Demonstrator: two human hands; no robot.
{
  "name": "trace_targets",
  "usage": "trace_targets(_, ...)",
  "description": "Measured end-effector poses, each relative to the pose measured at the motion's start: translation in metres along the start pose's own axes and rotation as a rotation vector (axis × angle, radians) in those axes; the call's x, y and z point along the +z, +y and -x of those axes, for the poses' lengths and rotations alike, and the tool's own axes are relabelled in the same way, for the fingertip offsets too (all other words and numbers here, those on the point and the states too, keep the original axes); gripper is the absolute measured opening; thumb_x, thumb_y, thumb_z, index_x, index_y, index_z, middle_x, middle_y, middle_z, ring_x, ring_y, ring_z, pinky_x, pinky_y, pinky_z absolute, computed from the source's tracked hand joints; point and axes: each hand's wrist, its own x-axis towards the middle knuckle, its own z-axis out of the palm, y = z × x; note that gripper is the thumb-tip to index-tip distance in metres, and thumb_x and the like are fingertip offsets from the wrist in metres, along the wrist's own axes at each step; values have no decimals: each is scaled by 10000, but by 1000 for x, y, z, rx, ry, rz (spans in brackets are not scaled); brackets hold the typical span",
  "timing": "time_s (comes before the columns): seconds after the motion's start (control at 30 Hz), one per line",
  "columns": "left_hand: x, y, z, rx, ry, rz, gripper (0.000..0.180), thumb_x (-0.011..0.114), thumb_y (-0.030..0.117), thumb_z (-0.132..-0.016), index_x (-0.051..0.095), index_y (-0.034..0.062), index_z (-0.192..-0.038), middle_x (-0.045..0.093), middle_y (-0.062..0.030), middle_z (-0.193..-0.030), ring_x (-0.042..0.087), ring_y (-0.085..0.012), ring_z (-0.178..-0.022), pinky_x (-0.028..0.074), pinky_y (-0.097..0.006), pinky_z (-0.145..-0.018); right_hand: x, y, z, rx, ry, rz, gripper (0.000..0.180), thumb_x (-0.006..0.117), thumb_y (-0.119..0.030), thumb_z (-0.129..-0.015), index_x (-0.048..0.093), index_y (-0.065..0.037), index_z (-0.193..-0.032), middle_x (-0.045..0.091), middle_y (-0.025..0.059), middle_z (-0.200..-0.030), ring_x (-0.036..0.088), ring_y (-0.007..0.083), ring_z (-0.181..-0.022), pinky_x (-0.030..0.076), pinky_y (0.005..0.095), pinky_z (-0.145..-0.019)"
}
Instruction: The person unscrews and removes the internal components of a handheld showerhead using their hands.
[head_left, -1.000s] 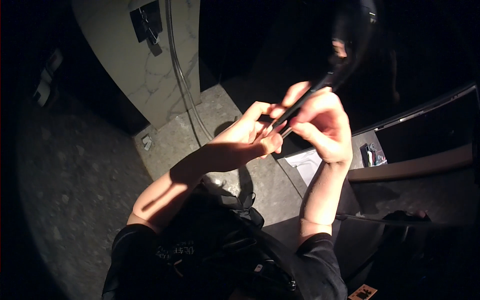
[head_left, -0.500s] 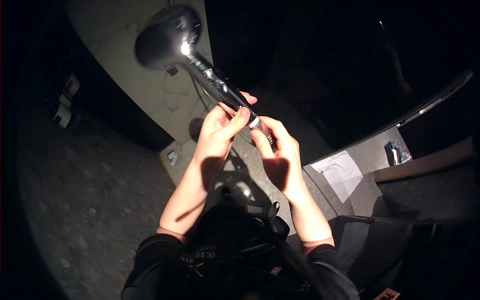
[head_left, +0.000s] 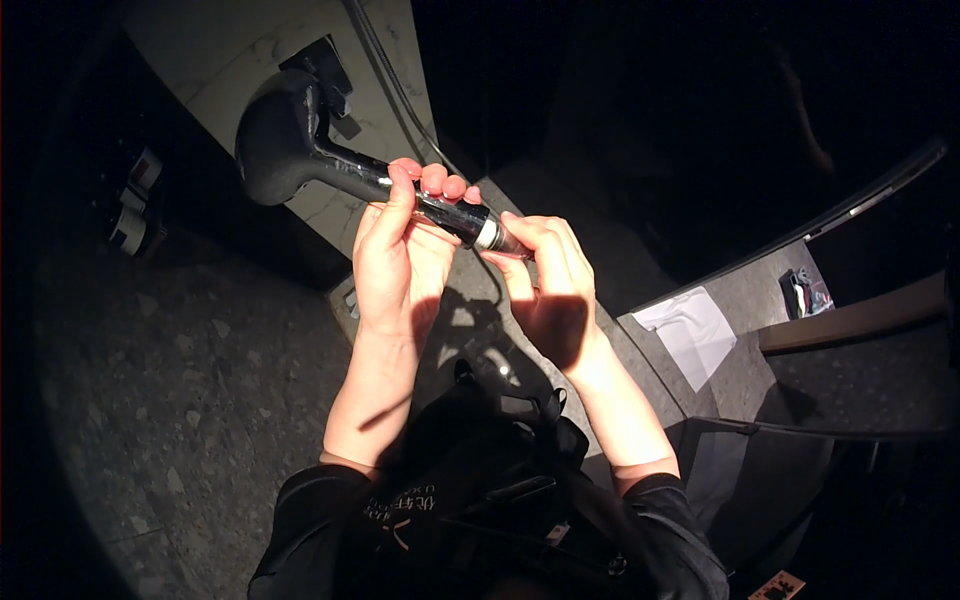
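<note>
Both forearms come up bare from the lower edge, lit hard against the dark. The left hand point(head_left: 395, 260) and right hand point(head_left: 555, 290) wear nothing: no gloves, no watch, no rings that show. Black short sleeves end above the elbows, the left sleeve point(head_left: 310, 500) plain, the right sleeve point(head_left: 670, 510) the same. The black shirt point(head_left: 450, 520) carries small pale printed markings on the chest, with dark straps and a buckle lying over it.

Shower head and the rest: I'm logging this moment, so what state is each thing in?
Shower head: lifted, handle gripped.
Left hand: closed around the handle.
Right hand: pinching the handle's silver end.
Hose: hanging along the marble wall.
White sheet: lying flat.
</note>
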Motion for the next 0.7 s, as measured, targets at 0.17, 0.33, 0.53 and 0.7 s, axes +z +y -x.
trace_targets(0.17, 2, -1, -1, -91, 80, 114, 215, 413, 245, -961, 483, 46, -918, 447, -42, -798, 453, -165, -765, 423, -374, -813, 2, 7, 6, -83, 89, -18, 287, 687, 60, -666, 539, 29, -910, 590, 172, -868, 593, 308, -758, 498, 338, -646)
trace_targets(0.33, 6, -6, -2, -4, 57, 2, 200, 420, 237, -960, 481, 49, -927, 465, -49, -810, 468, -167, -781, 427, -367, -811, -1, 10, 7, 14, 57, -68, 324, 714, 85, -664, 543, 29, -934, 593, 158, -853, 605, 229, -717, 504, 283, -613)
trace_targets(0.53, 17, -7, -2, 107, -28, -162, 158, 432, 207, -958, 468, 54, -946, 479, -58, -816, 474, -164, -792, 428, -354, -811, -5, 5, 1, 1, 48, 18, 351, 739, 54, -651, 585, 30, -965, 605, 155, -852, 620, 238, -735, 521, 287, -611)
trace_targets(0.7, 22, -5, 0, 118, -69, -159, 154, 428, 207, -959, 471, 59, -966, 490, -59, -815, 488, -166, -803, 430, -347, -810, -8, 1, -4, -43, 48, 40, 371, 742, 39, -646, 603, 23, -990, 615, 145, -845, 615, 240, -717, 518, 282, -619)
